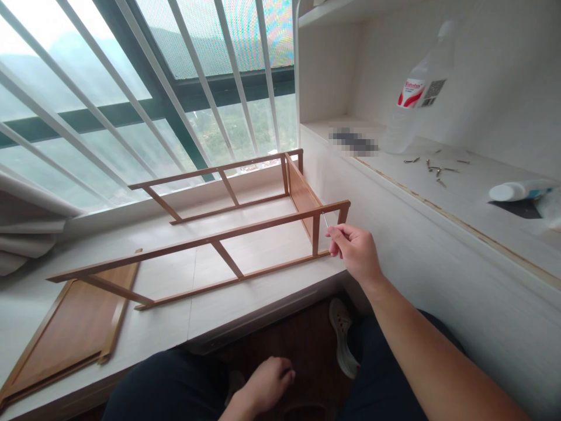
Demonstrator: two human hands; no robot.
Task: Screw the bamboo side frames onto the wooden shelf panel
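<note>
Right hand is out over the counter's front right corner, fingers pinched on a thin metal tool, prob. a small screwdriver or hex key, tip up against the near rail of the wooden frame by its right end post. Frame stands w/ one end panel fitted at the right; left end is open, rails just resting near the counter's left side. Left hand sits low by the lap, fingers loosely curled, holding nothing I can see.

Risks as I judge them:
- Frame isn't braced. Any push from the tool could slide or rack it, since the left hand is off it and the open left end has no panel tying the rails.
- Thin tool, fingertip pinch only: it may slip off the fastener, scratch the wood or jab a finger.
- Near rail runs close to the counter's front edge; a shove could tip the frame off toward the floor.
- Loose panel lies at the front left corner, partly near the edge, easy to knock w/ a knee.
- Screws lie scattered on the shelf at right beside a bottle and a tube; an elbow swing could scatter them.
</note>
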